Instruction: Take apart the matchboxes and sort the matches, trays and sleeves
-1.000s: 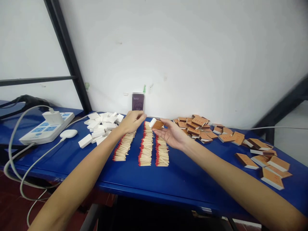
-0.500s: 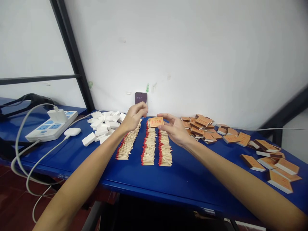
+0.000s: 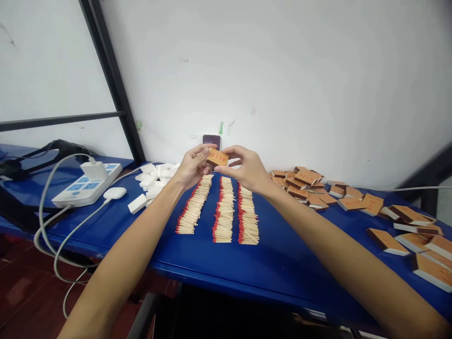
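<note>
An orange matchbox (image 3: 218,157) with red lettering is held up between both hands, above the far end of the match rows. My left hand (image 3: 195,165) grips its left end with thumb and fingers. From the other side, my right hand (image 3: 246,168) pinches the right end, thumb below and fingers above. Beneath lie the left row of matches (image 3: 195,207), the middle row of matches (image 3: 224,212) and the right row of matches (image 3: 248,214), red heads toward the left. Behind the hands a phone (image 3: 211,139) leans on the wall, partly covered.
White matchbox trays (image 3: 151,181) are heaped at the left, beside a power strip (image 3: 88,186) with a charger and cables. Several orange matchboxes (image 3: 307,181) are piled at the right, with others spread along the blue table (image 3: 282,263). A white wall stands behind.
My left hand has come to the matchbox and grips its left end. My right hand has raised the box from just over the middle row and tilted it. The view has shifted slightly.
</note>
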A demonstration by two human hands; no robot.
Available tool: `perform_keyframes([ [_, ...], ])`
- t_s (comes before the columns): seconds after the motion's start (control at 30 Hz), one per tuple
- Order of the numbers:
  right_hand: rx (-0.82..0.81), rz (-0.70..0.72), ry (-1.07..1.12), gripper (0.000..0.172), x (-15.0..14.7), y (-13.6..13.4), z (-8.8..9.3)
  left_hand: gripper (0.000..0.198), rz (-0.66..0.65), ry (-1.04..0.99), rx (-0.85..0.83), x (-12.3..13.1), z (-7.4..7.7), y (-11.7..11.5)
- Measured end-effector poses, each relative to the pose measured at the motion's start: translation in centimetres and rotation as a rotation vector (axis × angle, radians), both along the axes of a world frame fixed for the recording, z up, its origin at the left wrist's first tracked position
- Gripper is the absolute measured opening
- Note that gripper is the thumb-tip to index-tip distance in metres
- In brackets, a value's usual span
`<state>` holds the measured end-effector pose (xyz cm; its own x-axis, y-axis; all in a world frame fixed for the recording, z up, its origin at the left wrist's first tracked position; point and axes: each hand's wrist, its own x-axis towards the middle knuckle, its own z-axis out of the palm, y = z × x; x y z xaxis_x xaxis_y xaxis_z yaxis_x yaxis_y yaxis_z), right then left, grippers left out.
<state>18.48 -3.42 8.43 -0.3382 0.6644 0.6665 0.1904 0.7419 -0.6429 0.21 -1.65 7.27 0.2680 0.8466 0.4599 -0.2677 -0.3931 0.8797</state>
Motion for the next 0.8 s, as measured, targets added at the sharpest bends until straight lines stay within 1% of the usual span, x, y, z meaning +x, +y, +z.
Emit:
perform_keyframes([
  [0.07,0.107,-0.055,-0.148,0.030,-0.2,0.6,0.2,0.054,0.016,0.063,-0.010,-0.2,0.2,-0.1],
  [0.1,0.146,-0.079,-0.187,0.029,-0.4,1.0,0.3,0.051,0.014,0.104,-0.019,-0.2,0.3,-0.2],
  [0.2,0.224,-0.176,-0.207,0.028,-0.8,1.9,0.1,0.047,-0.059,0.170,-0.067,-0.4,0.2,-0.1],
  [0.3,0.209,-0.290,-0.252,0.031,-1.0,2.6,-0.7,0.038,-0.136,0.165,-0.114,-0.4,-0.1,0.3],
  [0.37,0.177,-0.334,-0.298,0.030,-1.1,3.1,-1.4,0.031,-0.119,0.197,-0.126,-0.4,-0.4,0.5],
  [0.47,0.194,-0.346,-0.315,0.028,-1.1,3.7,-2.6,0.030,-0.033,0.273,-0.123,-0.3,-0.6,0.6],
  [0.57,0.224,-0.340,-0.314,0.031,-1.4,3.6,-3.4,0.036,0.084,0.332,-0.082,-0.4,-0.8,0.8],
  [0.7,0.199,-0.352,-0.364,0.040,-2.1,3.1,-3.8,0.046,0.285,0.490,0.055,-0.6,-1.1,1.0],
  [0.8,0.232,-0.311,-0.339,0.042,-2.7,3.2,-3.8,0.049,0.412,0.605,0.162,-0.6,-1.0,0.9],
])
